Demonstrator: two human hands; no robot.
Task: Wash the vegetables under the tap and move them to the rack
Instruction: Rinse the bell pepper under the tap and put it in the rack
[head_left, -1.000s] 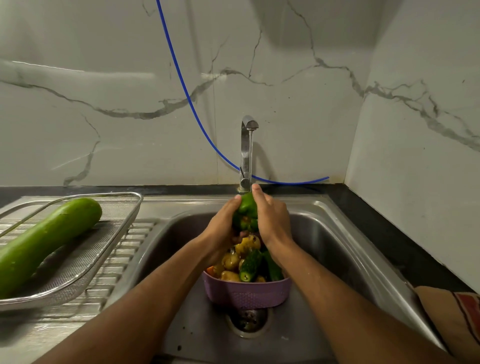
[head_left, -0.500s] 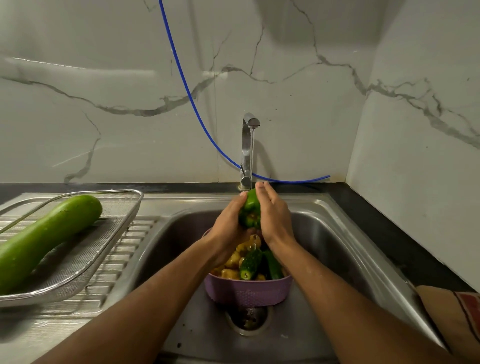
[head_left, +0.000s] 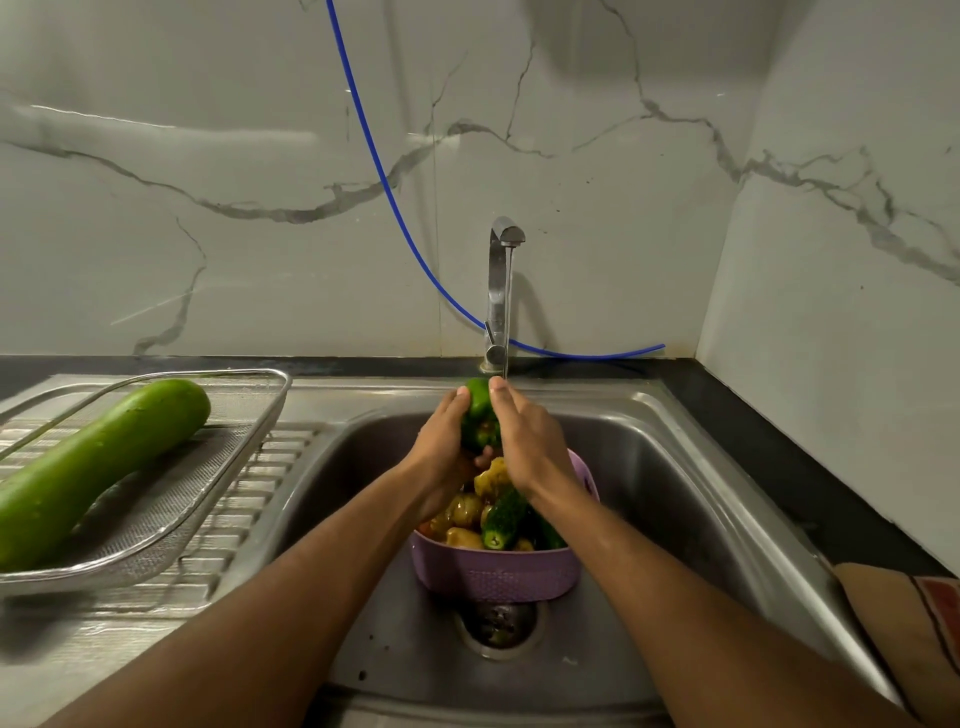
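Green pepper (head_left: 479, 415): held upright between both hands above the sink, directly under the thin stream falling from the tap (head_left: 501, 291); the water lands at its top.
Left hand (head_left: 441, 441): cupped round the pepper's left side, fingers curled onto it.
Right hand (head_left: 524, 441): pressed to the pepper's right side, fingers extended upward along it, fingertips at the stream; together the hands clasp the pepper.
Step in hand: judged to be the rinsing of one vegetable, with transfer to the rack not yet made.
Next move: likely a carry leftward and slightly down to the wire rack (head_left: 260, 415); a wet, smooth skin calls for a firm hold, probably in the left hand, lifted over the sink rim (head_left: 322, 441).
Bottle gourd (head_left: 98, 467): lies lengthwise across the rack and takes up most of its floor; the pepper should fit the free strip beside it, near the right edge.
Purple basket (head_left: 493, 574): stands in the sink over the drain (head_left: 498, 623), just below the hands, heaped with a cucumber (head_left: 501, 519) and yellowish and orange vegetables awaiting washing.
Obstacles: the rack's raised wire rim and the gourd itself.
Surroundings: blue hose (head_left: 395, 197) hanging down the marble wall behind the tap; patterned cloth (head_left: 914, 634) at the right edge.
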